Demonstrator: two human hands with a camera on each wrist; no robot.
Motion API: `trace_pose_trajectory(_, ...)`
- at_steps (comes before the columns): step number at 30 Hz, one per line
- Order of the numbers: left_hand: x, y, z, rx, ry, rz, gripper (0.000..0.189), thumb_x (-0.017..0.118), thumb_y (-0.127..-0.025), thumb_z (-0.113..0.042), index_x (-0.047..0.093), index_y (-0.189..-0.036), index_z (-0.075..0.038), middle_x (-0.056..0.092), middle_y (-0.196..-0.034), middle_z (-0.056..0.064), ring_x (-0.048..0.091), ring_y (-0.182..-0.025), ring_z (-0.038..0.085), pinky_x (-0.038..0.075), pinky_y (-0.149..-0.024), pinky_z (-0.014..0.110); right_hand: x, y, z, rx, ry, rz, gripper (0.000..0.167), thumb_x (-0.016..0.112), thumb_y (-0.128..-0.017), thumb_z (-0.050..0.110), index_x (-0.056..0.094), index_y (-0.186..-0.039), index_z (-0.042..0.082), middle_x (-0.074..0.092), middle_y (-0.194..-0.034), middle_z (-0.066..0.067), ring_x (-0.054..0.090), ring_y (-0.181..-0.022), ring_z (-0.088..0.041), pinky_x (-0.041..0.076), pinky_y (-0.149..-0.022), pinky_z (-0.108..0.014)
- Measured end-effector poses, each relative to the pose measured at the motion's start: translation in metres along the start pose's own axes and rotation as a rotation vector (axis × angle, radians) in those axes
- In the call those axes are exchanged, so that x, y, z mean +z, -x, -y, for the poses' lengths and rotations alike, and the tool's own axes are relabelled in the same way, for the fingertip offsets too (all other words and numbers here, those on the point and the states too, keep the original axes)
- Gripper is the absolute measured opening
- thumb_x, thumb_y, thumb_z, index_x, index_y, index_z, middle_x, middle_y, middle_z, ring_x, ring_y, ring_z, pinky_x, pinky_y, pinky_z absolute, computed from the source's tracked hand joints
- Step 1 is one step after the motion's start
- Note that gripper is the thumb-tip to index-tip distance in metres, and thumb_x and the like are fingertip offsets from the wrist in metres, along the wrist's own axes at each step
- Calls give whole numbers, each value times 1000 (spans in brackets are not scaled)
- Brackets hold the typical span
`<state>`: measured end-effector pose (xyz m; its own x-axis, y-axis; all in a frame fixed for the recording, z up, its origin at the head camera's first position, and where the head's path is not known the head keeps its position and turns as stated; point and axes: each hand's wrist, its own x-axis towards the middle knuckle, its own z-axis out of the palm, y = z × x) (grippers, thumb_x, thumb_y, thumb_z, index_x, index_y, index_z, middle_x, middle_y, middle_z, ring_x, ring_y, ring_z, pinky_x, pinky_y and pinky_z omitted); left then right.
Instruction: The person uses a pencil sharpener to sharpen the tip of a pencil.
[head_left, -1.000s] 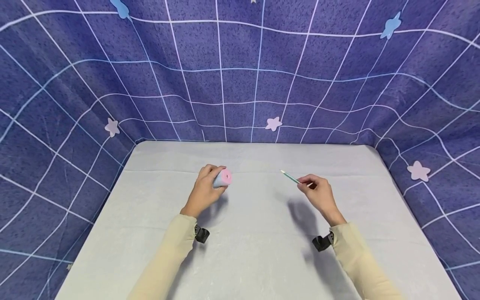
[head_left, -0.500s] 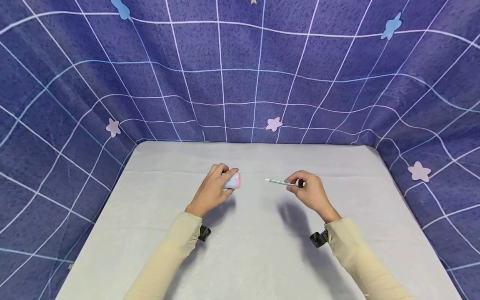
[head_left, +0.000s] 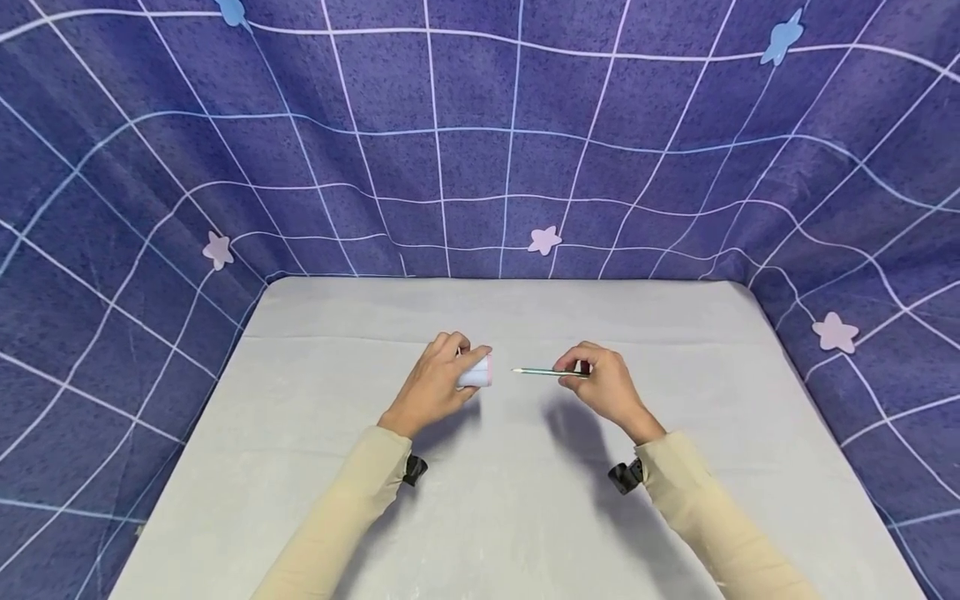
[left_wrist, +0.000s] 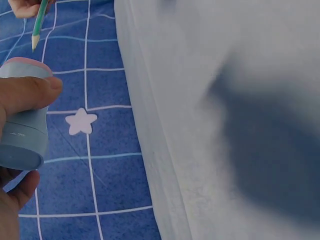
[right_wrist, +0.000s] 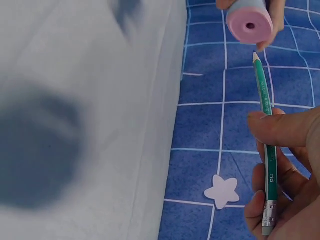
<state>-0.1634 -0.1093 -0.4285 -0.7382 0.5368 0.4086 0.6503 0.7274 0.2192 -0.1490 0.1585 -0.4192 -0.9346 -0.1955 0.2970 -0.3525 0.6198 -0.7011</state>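
My left hand [head_left: 437, 382] grips a light-blue pencil sharpener [left_wrist: 24, 127], thumb along one side and fingers round the other. Its pink end [right_wrist: 250, 25], with a dark round hole in the middle, faces right. In my right hand [head_left: 606, 385] a green pencil [right_wrist: 264, 90] is pinched between thumb and fingers. The pencil's sharpened tip points left at the sharpener, with a small gap between them in the head view. A metal band and grey eraser [right_wrist: 268, 220] form its back end, seen in the right wrist view. Both hands are above the table, casting shadows on it.
A pale cloth covers the table [head_left: 495, 500]. A blue curtain [head_left: 480, 167] with a light grid and star shapes stands along its back and sides. Each wrist bears a small black camera [head_left: 626, 477].
My left hand has moved right with the sharpener, whose pink end has turned to face right. The right hand has come left, and the pencil has swung from slanted to nearly level in view.
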Motion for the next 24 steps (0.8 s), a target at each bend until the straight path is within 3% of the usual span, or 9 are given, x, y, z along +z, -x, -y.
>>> trace_pose_trajectory(10,4,-2,-9,53,11,12,56,84,-69,-18,65,-121,-18,54,-101,4,47,-91,20,44,-81,34,11,1,3,-30,-30,34,21,79,-68,-5,73,-77,12,63,-72,1,47,-63,-11,38,-56,-21)
trace_pose_trajectory(24,10,1,-20,78,23,38,56,84,-70,-19,64,-122,-17,53,-100,2,47,-92,18,45,-81,33,19,6,8,-62,-46,50,20,80,-68,-5,73,-78,10,64,-74,-1,48,-64,-10,39,-57,-20)
